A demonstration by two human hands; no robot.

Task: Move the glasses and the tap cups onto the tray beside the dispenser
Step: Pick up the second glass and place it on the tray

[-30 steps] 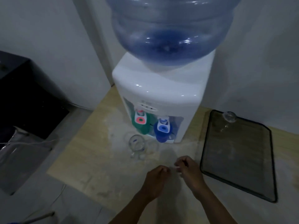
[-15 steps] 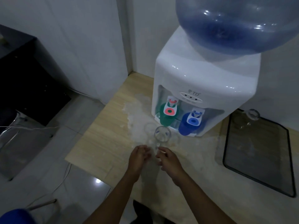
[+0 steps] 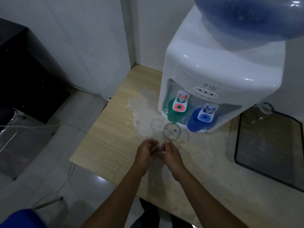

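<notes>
Two clear glasses stand on the wet counter in front of the dispenser [image 3: 227, 66]: one [image 3: 171, 133] straight ahead, a fainter one [image 3: 157, 125] just left of it. A green cup [image 3: 172, 115] sits under the red tap and a blue cup [image 3: 197, 123] under the blue tap. The dark tray [image 3: 269, 162] lies to the dispenser's right, with one glass [image 3: 265, 108] at its far corner. My left hand [image 3: 146, 152] and my right hand [image 3: 172, 156] hover side by side just short of the nearer glass, fingers curled and holding nothing. My right fingertips almost touch its base.
A big blue water bottle [image 3: 256, 18] tops the dispenser. A pale wet patch spreads over the wooden counter [image 3: 105, 139] left of the taps. The counter's left edge drops to a tiled floor with cables; a black cabinet [image 3: 24, 71] stands further left.
Both hands have moved forward from the counter's front towards the glasses and come closer together. The view has swung left, so the dispenser and tray sit further right.
</notes>
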